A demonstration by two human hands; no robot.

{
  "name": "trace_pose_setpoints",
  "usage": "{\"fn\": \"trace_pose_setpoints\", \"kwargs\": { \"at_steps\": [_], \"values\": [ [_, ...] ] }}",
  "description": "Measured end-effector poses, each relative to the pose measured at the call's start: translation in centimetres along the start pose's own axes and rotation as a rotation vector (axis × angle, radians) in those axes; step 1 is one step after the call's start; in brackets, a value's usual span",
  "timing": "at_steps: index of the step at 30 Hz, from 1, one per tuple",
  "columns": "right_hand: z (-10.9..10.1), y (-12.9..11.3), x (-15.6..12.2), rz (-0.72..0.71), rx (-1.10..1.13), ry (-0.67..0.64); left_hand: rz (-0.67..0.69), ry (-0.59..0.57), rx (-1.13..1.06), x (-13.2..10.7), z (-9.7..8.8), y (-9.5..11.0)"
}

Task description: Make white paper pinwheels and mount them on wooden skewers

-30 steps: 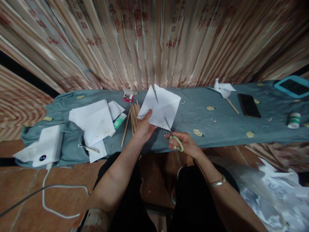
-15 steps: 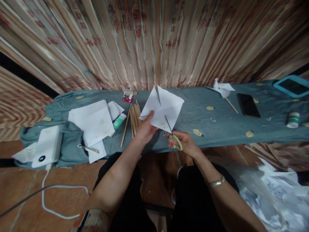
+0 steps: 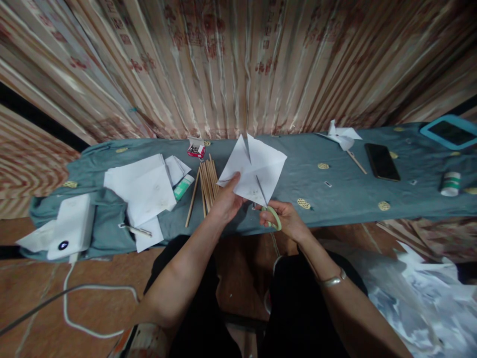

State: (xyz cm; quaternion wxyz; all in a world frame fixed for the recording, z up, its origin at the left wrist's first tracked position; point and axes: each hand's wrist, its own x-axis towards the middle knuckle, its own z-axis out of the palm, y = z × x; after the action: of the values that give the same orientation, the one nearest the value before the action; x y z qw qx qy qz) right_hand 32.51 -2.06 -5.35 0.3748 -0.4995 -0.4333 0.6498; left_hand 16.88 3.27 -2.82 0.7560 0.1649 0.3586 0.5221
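Observation:
My left hand [image 3: 225,201] pinches the lower left edge of a white paper square [image 3: 257,166] and holds it up over the blue-grey cloth on the table [image 3: 335,191]. The sheet has a slit at its top corner. My right hand [image 3: 285,219] grips green-handled scissors [image 3: 270,211], whose blades reach up into the paper's lower edge. A bundle of wooden sticks [image 3: 207,181] lies just left of my left hand.
A pile of white paper [image 3: 143,186], a green-and-white glue tube [image 3: 184,187] and a small red box [image 3: 196,148] lie to the left. A folded paper pinwheel [image 3: 345,136], a phone [image 3: 382,161], a blue-framed tablet [image 3: 449,132] and another tube [image 3: 450,184] are to the right. A white device [image 3: 70,226] with a cable sits far left.
The paper has turned and shifted slightly right in my left hand. The scissor blades have moved further up into the sheet. The view has drifted a little.

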Motion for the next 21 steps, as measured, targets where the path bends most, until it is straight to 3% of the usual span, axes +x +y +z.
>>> {"fn": "trace_pose_setpoints", "kwargs": {
  "at_steps": [21],
  "values": [
    [-0.08, -0.01, 0.02, -0.027, -0.056, 0.027, -0.007, 0.005, -0.017, 0.06, -0.03, -0.49]
  ]
}}
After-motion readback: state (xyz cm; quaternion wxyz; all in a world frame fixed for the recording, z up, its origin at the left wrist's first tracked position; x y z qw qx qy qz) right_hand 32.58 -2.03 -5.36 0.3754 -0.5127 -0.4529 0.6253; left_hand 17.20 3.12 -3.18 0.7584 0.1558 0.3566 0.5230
